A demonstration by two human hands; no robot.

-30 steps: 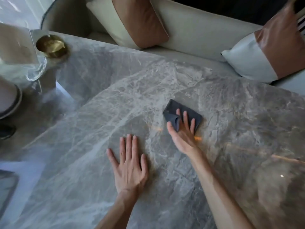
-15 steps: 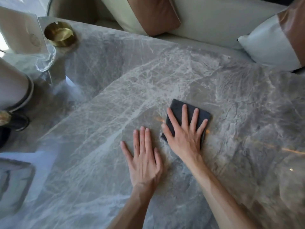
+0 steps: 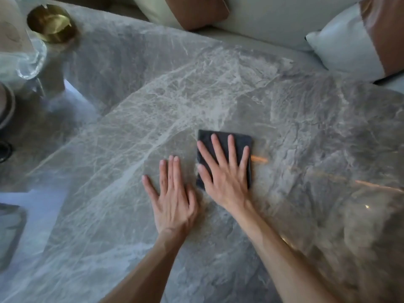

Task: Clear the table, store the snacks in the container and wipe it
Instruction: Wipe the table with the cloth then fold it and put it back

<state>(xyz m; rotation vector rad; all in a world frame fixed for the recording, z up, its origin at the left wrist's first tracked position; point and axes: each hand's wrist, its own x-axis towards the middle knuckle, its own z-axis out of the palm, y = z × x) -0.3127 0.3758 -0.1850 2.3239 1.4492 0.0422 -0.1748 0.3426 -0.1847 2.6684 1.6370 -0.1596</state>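
Flat, right hand [image 3: 225, 171] presses cloth [image 3: 225, 139]; left hand [image 3: 172, 200] splayed on table [image 3: 306, 127]

The right hand [image 3: 225, 173] lies flat, palm down, with fingers spread, on a dark folded cloth [image 3: 238, 141]. The cloth lies flat on the grey marble table [image 3: 306, 132], near its centre. The left hand [image 3: 172, 197] lies flat, palm down, directly on the table surface, just left of the cloth and nearer than it; its thumb lies beside the right hand's thumb. Both forearms are bare and enter from the near edge. At the far left corner stands a brass bowl [image 3: 52, 22], with a clear glass object [image 3: 28, 60] just nearer. Beyond the table's far edge are a cream sofa [image 3: 273, 20] and a white-and-brown cushion [image 3: 358, 40] at the far right.
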